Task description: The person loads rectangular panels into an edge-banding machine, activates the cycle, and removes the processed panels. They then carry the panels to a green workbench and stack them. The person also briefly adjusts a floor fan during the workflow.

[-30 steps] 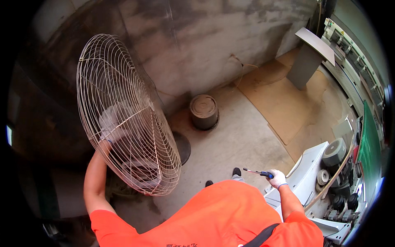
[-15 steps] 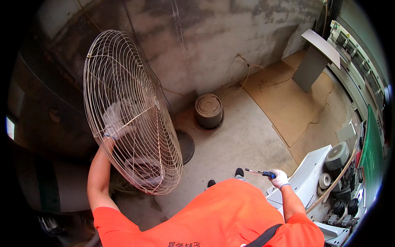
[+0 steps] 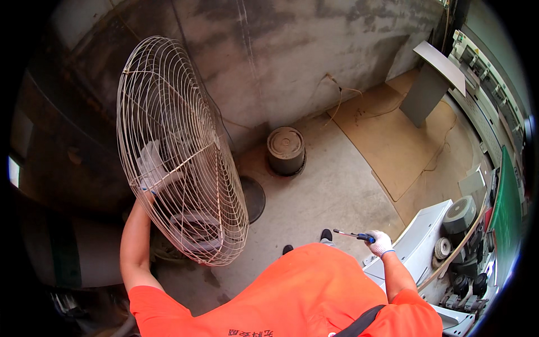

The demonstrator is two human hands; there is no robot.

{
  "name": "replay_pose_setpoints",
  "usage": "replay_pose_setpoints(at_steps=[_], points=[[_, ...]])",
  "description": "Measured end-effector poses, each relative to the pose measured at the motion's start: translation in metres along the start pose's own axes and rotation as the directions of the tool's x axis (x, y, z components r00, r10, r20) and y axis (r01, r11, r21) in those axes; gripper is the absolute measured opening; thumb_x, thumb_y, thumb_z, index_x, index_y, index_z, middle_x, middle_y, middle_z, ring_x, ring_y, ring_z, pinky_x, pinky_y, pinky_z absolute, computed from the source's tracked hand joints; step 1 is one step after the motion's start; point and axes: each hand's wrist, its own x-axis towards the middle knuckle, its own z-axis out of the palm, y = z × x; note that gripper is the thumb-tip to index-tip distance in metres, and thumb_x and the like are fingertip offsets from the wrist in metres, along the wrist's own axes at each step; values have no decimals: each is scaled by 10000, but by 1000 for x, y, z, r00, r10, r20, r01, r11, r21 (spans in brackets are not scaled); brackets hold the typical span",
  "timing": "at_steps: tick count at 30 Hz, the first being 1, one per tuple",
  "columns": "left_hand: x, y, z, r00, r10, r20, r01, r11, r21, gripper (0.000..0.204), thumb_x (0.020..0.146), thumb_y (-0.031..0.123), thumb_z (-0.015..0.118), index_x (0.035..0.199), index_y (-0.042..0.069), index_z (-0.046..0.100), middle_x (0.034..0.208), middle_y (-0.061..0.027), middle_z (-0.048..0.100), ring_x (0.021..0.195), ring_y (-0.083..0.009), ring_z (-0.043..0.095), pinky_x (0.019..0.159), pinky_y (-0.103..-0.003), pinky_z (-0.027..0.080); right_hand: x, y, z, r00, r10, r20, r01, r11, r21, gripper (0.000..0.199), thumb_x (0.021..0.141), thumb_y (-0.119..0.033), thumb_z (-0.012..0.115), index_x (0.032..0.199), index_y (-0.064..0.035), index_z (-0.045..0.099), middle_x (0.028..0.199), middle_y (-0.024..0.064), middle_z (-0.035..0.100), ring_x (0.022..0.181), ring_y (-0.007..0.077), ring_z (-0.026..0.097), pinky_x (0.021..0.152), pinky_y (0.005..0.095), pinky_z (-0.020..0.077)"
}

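So, bucket (image 3: pixel 286 147) int. hidden; R hand (image 3: pixel 380 242) w/ tool (image 3: pixel 365 237).

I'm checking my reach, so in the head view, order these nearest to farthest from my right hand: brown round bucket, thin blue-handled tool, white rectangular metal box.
1. Thin blue-handled tool, in the right hand.
2. White rectangular metal box, beside the hand, mostly rightward.
3. Brown round bucket, on the floor, up and left.

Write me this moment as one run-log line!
left hand: gloved, seen through wire fan guard | right hand: gloved, holding blue-handled tool | floor: round bucket
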Motion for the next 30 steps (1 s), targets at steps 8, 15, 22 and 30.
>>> replay_pose_setpoints(at_steps=[8,15,22,30], points=[[-31,-16,28,981,-14,-193,-16,989,-150,1242,659,404,962,1612,22,263,1634,-248,320,1511,-420,297,1242,-521,268,7,-4,-11,1000,-16,9,16,1000,-1,265,829,-234,756,1079,-149,772,1057,135,753,1021,367,700,888,459,566],[-143,81,139,815,-548,-190,372,745,-554,729,928,226,765,1497,-39,393,1518,-215,423,1389,-363,417,1180,-439,330,18,43,-52,997,-29,-70,32,998,47,278,819,-220,724,1089,-167,765,1045,135,749,1003,367,702,897,472,564],[-183,405,218,974,-103,204,224,598,-769,467,944,247,722,1265,-36,536,1215,-179,554,1112,-317,538,984,-418,440,85,148,-137,788,279,-548,156,771,617,293,887,-65,742,1178,-100,732,1165,73,748,1071,235,722,963,351,563],[-121,710,257,597,392,700,359,650,-670,308,961,272,674,1001,-32,700,869,-137,703,797,-264,676,760,-393,566,93,319,-379,477,717,-509,849,-226,478,272,1009,-205,695,1235,-62,646,1122,111,713,916,271,692,834,459,560]])
